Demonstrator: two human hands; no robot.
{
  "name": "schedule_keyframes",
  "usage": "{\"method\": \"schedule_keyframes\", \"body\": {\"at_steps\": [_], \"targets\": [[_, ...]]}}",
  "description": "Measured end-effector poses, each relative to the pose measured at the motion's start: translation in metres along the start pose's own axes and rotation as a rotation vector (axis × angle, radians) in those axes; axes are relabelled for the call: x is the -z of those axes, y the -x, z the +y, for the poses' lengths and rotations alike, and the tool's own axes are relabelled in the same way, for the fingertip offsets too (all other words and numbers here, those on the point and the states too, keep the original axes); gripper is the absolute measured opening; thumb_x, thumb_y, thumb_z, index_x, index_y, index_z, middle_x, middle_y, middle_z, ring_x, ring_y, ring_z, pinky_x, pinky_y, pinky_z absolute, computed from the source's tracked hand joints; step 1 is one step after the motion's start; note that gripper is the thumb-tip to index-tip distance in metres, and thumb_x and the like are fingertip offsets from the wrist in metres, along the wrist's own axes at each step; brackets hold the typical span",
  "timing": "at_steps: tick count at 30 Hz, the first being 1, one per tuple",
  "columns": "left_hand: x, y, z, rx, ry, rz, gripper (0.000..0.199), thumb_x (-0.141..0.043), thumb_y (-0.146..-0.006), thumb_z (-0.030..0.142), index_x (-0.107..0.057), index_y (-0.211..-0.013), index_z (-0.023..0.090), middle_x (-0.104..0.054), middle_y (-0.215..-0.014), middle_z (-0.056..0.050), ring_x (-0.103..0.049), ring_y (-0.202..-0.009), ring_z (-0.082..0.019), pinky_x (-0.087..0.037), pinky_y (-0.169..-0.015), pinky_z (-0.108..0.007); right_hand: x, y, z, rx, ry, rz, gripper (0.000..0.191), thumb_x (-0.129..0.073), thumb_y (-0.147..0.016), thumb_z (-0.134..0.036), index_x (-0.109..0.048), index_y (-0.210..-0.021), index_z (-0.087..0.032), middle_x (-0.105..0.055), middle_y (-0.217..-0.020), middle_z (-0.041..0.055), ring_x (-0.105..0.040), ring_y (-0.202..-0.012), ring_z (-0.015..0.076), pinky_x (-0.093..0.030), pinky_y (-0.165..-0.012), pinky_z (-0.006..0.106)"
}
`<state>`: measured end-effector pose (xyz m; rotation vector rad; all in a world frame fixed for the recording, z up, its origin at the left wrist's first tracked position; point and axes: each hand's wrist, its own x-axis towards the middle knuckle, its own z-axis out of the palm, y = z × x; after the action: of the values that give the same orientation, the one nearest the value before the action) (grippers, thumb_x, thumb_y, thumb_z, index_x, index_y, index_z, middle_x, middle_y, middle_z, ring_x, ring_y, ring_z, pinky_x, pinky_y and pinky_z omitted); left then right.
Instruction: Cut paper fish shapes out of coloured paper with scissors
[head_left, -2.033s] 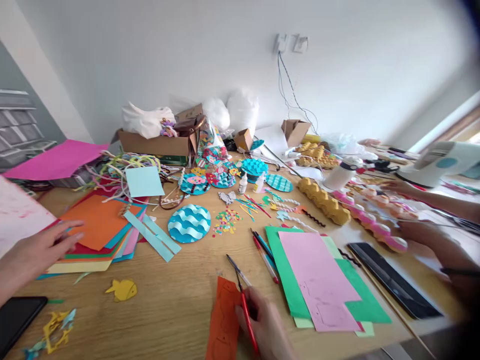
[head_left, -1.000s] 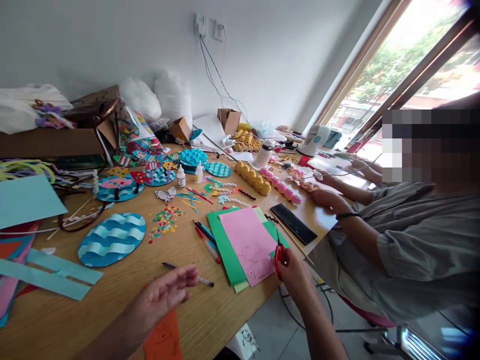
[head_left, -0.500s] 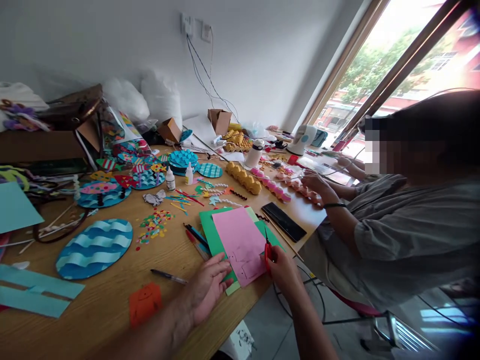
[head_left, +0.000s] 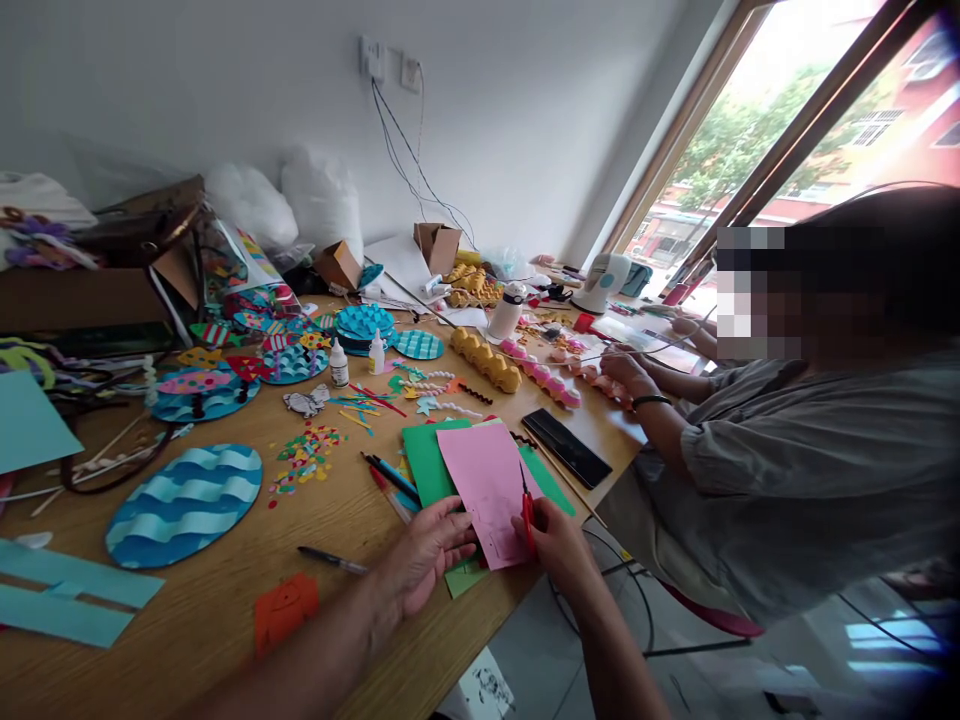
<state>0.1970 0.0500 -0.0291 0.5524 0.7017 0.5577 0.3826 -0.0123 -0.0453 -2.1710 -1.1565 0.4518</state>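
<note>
My right hand (head_left: 559,535) grips red-handled scissors (head_left: 528,520), their dark blades pointing up and away over the right side of a pink sheet of paper (head_left: 476,455). Its fingertips meet the sheet's right edge. Faint drawn lines mark the near part of the pink paper. At the sheet's left edge is my left hand (head_left: 435,555), fingers apart and slightly curved, the tips at or on the paper; whether they press on it I cannot tell. Beneath lies green paper (head_left: 427,455).
Pens (head_left: 394,478) lie left of the papers, a black pen (head_left: 330,559) and orange paper piece (head_left: 285,610) nearer me. A blue wavy oval (head_left: 184,505) lies left. Beyond are a black phone-like slab (head_left: 566,447), glue bottles (head_left: 339,362) and egg-carton strips (head_left: 484,360). A co-worker (head_left: 795,430) sits right.
The pink sheet has shifted and turned a little to the right over the green paper. My left hand has moved right to its edge. The scissors have moved slightly left and stand more upright.
</note>
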Motion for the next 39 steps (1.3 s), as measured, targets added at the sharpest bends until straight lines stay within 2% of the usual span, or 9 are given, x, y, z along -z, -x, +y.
{"method": "schedule_keyframes", "body": {"at_steps": [9, 14, 18, 21, 26, 29, 31, 34, 39], "targets": [[0.005, -0.045, -0.023, -0.172, -0.303, 0.107, 0.088, -0.071, -0.055, -0.002, -0.042, -0.135, 0.02, -0.054, -0.061, 0.009, -0.056, -0.062, -0.014, -0.045, -0.07, -0.027, -0.01, -0.001, 0.009, 0.024, -0.165, -0.046, 0.018, -0.061, -0.064, -0.035, -0.054, -0.061, -0.018, -0.052, -0.053, -0.0038, -0.047, -0.053, 0.0139, -0.035, -0.05, 0.024], [0.0, -0.043, -0.014, -0.234, -0.35, 0.054, 0.077, -0.065, -0.054, -0.005, -0.055, -0.126, 0.023, -0.066, -0.073, 0.003, -0.061, -0.073, -0.017, -0.047, -0.075, -0.027, -0.005, 0.005, 0.005, 0.01, -0.27, -0.032, 0.025, -0.063, -0.065, -0.041, -0.058, -0.068, -0.018, -0.057, -0.057, -0.0014, -0.051, -0.055, 0.0157, -0.037, -0.05, 0.025], [-0.002, -0.021, 0.014, -0.257, -0.369, -0.018, 0.059, -0.063, -0.057, -0.002, -0.068, -0.11, 0.022, -0.072, -0.091, -0.003, -0.063, -0.086, -0.022, -0.049, -0.077, -0.03, 0.011, 0.011, 0.001, -0.029, -0.367, 0.017, 0.037, -0.061, -0.068, -0.054, -0.058, -0.074, -0.018, -0.061, -0.062, 0.0014, -0.051, -0.052, 0.0157, -0.037, -0.047, 0.025], [0.003, 0.005, 0.04, -0.278, -0.381, -0.062, 0.056, -0.064, -0.059, 0.002, -0.068, -0.112, 0.021, -0.073, -0.098, -0.003, -0.063, -0.089, -0.021, -0.049, -0.076, -0.029, 0.021, 0.015, -0.004, -0.053, -0.447, 0.039, 0.046, -0.061, -0.065, -0.063, -0.056, -0.073, -0.018, -0.061, -0.062, 0.0022, -0.049, -0.048, 0.0145, -0.035, -0.044, 0.025], [0.024, 0.047, 0.07, -0.365, -0.373, -0.052, 0.047, -0.066, -0.069, 0.018, -0.066, -0.116, 0.021, -0.073, -0.099, -0.003, -0.063, -0.09, -0.021, -0.048, -0.08, -0.03, 0.014, 0.028, -0.029, -0.062, -0.595, -0.007, 0.05, -0.05, -0.074, -0.068, -0.054, -0.073, -0.018, -0.06, -0.063, 0.002, -0.047, -0.046, 0.0126, -0.036, -0.045, 0.025], [0.038, 0.062, 0.073, -0.429, -0.408, 0.021, 0.043, -0.069, -0.069, 0.023, -0.068, -0.113, 0.025, -0.072, -0.107, -0.002, -0.06, -0.1, -0.022, -0.048, -0.084, -0.031, 0.001, 0.039, -0.052, -0.02, -0.7, -0.086, 0.049, -0.039, -0.082, -0.066, -0.052, -0.07, -0.02, -0.046, -0.048, -0.0032, -0.044, -0.046, 0.0135, -0.038, -0.049, 0.025], [0.045, 0.072, 0.071, -0.443, -0.46, 0.056, 0.041, -0.071, -0.069, 0.026, -0.069, -0.11, 0.028, -0.072, -0.105, 0.0, -0.061, -0.1, -0.022, -0.049, -0.083, -0.03, -0.007, 0.042, -0.067, 0.003, -0.901, -0.199, 0.041, -0.045, -0.081, -0.06, -0.051, -0.073, -0.02, -0.043, -0.052, -0.0044, -0.042, -0.048, 0.0132, -0.038, -0.05, 0.026], [0.052, 0.088, 0.068, -0.471, -0.517, 0.06, 0.034, -0.074, -0.069, 0.028, -0.071, -0.103, 0.029, -0.072, -0.102, 0.002, -0.062, -0.098, -0.021, -0.05, -0.082, -0.028, -0.013, 0.04, -0.085, 0.032, -0.951, -0.18, 0.031, -0.064, -0.07, -0.047, -0.049, -0.077, -0.02, -0.044, -0.062, -0.0042, -0.041, -0.053, 0.012, -0.036, -0.05, 0.023], [0.055, 0.113, 0.072, -0.515, -0.153, 0.123, 0.032, -0.076, -0.067, 0.035, -0.063, -0.096, 0.033, -0.072, -0.094, 0.005, -0.066, -0.084, -0.019, -0.053, -0.067, -0.028, -0.009, 0.032, -0.109, 0.104, -0.938, -0.146, 0.031, -0.071, -0.064, -0.037, -0.052, -0.08, -0.019, -0.045, -0.065, -0.0038, -0.04, -0.057, 0.0115, -0.034, -0.051, 0.022]]}}
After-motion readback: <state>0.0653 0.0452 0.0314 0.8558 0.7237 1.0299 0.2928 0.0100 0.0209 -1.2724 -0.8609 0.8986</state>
